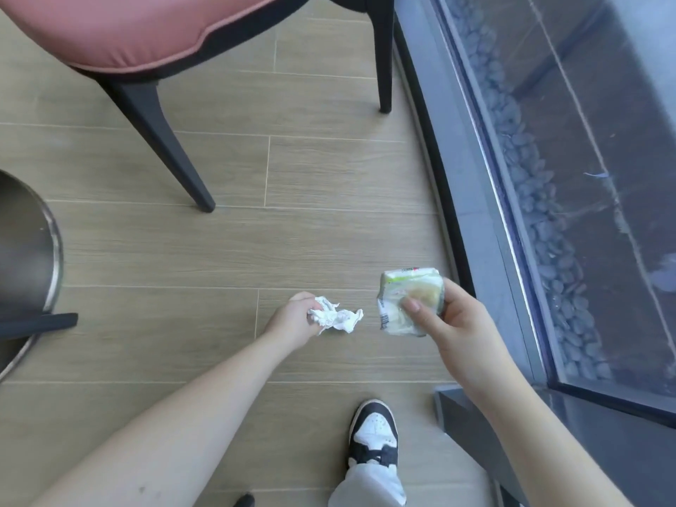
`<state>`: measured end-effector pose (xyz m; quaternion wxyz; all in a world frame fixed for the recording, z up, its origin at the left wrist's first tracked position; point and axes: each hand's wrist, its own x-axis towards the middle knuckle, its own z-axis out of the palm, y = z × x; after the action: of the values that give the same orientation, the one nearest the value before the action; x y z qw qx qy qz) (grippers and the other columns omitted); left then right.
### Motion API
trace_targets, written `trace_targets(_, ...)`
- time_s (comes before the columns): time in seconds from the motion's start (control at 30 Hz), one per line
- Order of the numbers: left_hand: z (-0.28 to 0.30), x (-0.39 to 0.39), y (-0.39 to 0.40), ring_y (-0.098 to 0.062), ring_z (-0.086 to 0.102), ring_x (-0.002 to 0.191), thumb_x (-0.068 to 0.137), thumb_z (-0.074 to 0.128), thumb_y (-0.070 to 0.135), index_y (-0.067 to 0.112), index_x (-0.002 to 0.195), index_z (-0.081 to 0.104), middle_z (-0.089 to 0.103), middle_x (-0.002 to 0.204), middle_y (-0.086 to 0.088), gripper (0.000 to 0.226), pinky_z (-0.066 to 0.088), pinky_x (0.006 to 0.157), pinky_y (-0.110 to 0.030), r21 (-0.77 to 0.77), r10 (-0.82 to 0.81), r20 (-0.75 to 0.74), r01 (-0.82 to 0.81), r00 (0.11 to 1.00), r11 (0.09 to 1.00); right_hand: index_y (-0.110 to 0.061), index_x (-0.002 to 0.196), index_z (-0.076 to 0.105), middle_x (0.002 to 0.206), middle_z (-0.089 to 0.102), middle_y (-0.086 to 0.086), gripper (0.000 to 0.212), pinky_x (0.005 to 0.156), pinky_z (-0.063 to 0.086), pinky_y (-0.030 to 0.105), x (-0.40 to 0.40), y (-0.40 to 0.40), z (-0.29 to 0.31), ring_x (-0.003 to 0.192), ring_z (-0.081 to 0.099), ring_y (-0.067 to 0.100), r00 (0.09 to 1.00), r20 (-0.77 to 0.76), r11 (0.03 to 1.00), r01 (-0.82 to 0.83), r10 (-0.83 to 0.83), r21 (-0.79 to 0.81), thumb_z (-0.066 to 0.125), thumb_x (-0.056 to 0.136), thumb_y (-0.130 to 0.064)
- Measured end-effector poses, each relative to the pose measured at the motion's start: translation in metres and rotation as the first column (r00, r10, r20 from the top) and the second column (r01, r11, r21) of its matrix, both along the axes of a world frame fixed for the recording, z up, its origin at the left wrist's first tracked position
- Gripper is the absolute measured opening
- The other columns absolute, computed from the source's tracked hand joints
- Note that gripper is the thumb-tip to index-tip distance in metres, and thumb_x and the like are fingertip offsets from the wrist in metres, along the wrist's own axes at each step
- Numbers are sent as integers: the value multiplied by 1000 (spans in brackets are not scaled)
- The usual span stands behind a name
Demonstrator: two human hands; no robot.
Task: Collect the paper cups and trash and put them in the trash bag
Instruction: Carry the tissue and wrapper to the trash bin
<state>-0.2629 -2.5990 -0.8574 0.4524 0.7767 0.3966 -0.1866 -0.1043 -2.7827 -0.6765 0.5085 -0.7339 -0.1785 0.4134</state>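
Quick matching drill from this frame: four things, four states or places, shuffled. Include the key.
Things:
1. crumpled tissue
2. food wrapper
3. chair
4. shoe

States or places:
A. pink seat, dark legs
B. held in the right hand
C. on the floor, black and white
D. gripped in the left hand

Pairs: 1-D, 2-B, 3-A, 4-C

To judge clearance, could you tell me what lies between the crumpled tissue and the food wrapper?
Head view: only bare wooden floor shows between the crumpled tissue and the food wrapper.
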Motion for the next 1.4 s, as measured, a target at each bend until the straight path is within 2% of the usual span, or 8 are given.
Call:
trace_targets(0.1, -24, 6, -2, -21, 62, 93, 86, 72, 8, 12, 113, 74, 37, 157, 3, 27, 47, 93, -28, 2, -103, -77, 103, 992, 995, -37, 97, 71, 79, 70, -10, 15, 64, 49, 18, -1, -1, -16, 71, 60, 4, 1000, -2, 1000, -14, 14, -3, 69, 83, -43)
trace_targets(0.3, -53, 21, -15, -22, 61, 118, 88, 66, 8, 14, 117, 73, 21, 165, 6, 31, 49, 91, -29, -14, -257, -179, 259, 950, 966, -37, 94, 72, 75, 68, -15, 13, 63, 47, 15, 2, -3, -29, 67, 58, 1, 999, -9, 999, -34, 34, 18, 69, 84, -45)
trace_targets(0.53, -53, 24, -10, -27, 55, 124, 93, 62, 13, 17, 128, 67, 57, 140, -4, 35, 41, 84, -24, 32, -79, -180, 87, 980, 996, -36, 101, 73, 92, 77, -6, 16, 71, 51, 15, 5, -2, -23, 82, 69, 4, 1000, -21, 1000, -9, 9, 20, 69, 85, -38)
trace_targets(0.63, -24, 18, -6, -26, 61, 92, 90, 67, 17, 19, 113, 68, 71, 112, -6, 23, 43, 72, -28, -44, 50, -131, -56, 990, 997, -35, 102, 72, 93, 76, -2, 19, 75, 54, 23, -5, -3, -13, 85, 68, 9, 999, -36, 1000, -9, 8, -17, 69, 84, -41)
trace_targets(0.8, 73, 0, -7, -17, 51, 73, 88, 70, 12, 30, 97, 60, 60, 80, 9, 22, 39, 59, -23, -147, 155, 23, -150, 988, 978, -32, 104, 73, 99, 77, 0, 19, 82, 55, 27, -27, -7, 47, 92, 70, 14, 997, -78, 1000, 13, -15, -25, 71, 87, -38)
trace_targets(1.03, 267, -30, -31, -21, 68, 111, 89, 70, -3, 28, 149, 48, 63, 130, -2, 71, 52, 100, -38, -320, 359, 134, -302, 924, 898, -30, 107, 72, 103, 77, -1, 13, 85, 55, 27, -47, -2, 196, 98, 72, 18, 998, -66, 1000, 16, -17, -8, 67, 95, -28)
trace_targets(1.2, 398, -54, -37, 6, 68, 92, 89, 60, -13, 17, 123, 67, 73, 117, 0, 46, 48, 78, -5, -345, 488, 184, -409, 853, 845, -30, 105, 72, 102, 77, 1, 12, 87, 54, 33, -62, 9, 308, 97, 71, 18, 999, -48, 999, 4, -2, 36, 67, 95, -27)
trace_targets(1.4, 531, -77, -36, 6, 67, 84, 94, 65, -3, 29, 111, 67, 74, 99, 12, 36, 50, 83, -16, -409, 604, 312, -470, 733, 782, -24, 105, 72, 101, 76, 4, 10, 84, 53, 29, -92, 12, 419, 92, 68, 13, 999, -35, 998, -25, 27, 58, 67, 96, -23)
